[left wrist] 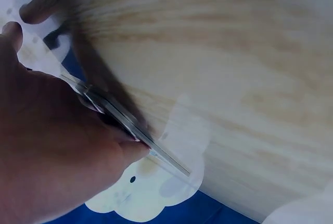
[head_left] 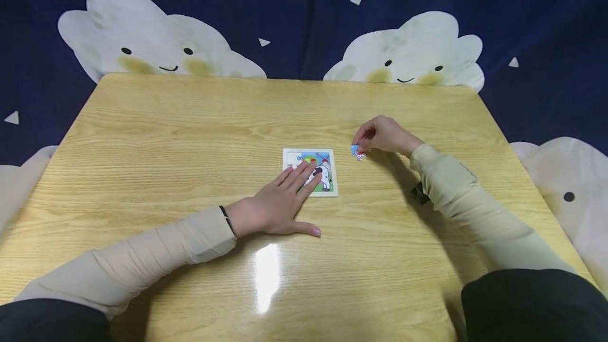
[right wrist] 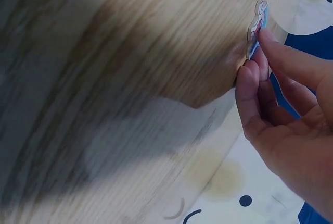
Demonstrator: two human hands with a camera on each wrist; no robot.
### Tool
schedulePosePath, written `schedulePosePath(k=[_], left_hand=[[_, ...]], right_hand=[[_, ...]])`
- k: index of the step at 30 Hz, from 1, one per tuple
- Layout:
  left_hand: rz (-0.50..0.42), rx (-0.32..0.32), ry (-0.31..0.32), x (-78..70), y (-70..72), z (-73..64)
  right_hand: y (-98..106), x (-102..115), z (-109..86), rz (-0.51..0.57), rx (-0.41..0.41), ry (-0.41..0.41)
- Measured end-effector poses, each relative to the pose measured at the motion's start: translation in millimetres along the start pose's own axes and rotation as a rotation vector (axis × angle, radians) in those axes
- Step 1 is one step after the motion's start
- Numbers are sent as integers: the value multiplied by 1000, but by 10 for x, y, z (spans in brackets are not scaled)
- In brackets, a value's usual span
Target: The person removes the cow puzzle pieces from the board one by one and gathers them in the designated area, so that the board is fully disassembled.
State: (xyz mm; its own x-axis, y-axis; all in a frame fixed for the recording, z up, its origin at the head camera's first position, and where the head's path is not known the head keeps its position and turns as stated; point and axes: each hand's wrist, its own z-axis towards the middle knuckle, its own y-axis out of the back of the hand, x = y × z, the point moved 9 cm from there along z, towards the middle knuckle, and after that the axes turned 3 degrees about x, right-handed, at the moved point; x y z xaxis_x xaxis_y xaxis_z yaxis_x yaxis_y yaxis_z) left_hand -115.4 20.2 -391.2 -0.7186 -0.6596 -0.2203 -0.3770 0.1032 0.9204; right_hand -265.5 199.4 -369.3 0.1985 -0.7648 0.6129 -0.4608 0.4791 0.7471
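A small jigsaw puzzle in a white-edged frame (head_left: 334, 186) lies flat on the table, with a cow and a windmill in its picture. My left hand (head_left: 280, 205) rests on it, fingers straight and spread over its left and middle part, thumb out on the wood; the fingers hide some of the picture. In the left wrist view the frame (left wrist: 169, 162) shows edge-on under that hand. To the right of the frame, my right hand (head_left: 383, 135) pinches a blue, red and white puzzle piece (head_left: 357, 152) between thumb and fingers. The piece (right wrist: 257, 26) stands out past the fingertips in the right wrist view.
The wooden table (head_left: 190, 120) reaches back to a dark blue cloth (head_left: 294, 20) printed with smiling clouds. A bright light reflection lies on the wood in front of the left hand. A dark object (head_left: 420, 194) shows under the right cuff.
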Motion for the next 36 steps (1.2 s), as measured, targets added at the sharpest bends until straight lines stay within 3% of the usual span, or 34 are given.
schedulePosePath(k=[7,12,20,27,36], left_hand=[[10,-12,-7,7,-9,11],[20,-18,-3,10,-6,13],[9,-22,-43,-114,33,55],[7,28,-27,-151,-4,118],[28,55,-16,-146,-23,157]], right_hand=[[24,48,-51,24,-6,9],[6,215,-60,70,-8,59],[-206,604,48,101,44,125],[-449,904,192,88,105,190],[-551,925,284,17,104,176]])
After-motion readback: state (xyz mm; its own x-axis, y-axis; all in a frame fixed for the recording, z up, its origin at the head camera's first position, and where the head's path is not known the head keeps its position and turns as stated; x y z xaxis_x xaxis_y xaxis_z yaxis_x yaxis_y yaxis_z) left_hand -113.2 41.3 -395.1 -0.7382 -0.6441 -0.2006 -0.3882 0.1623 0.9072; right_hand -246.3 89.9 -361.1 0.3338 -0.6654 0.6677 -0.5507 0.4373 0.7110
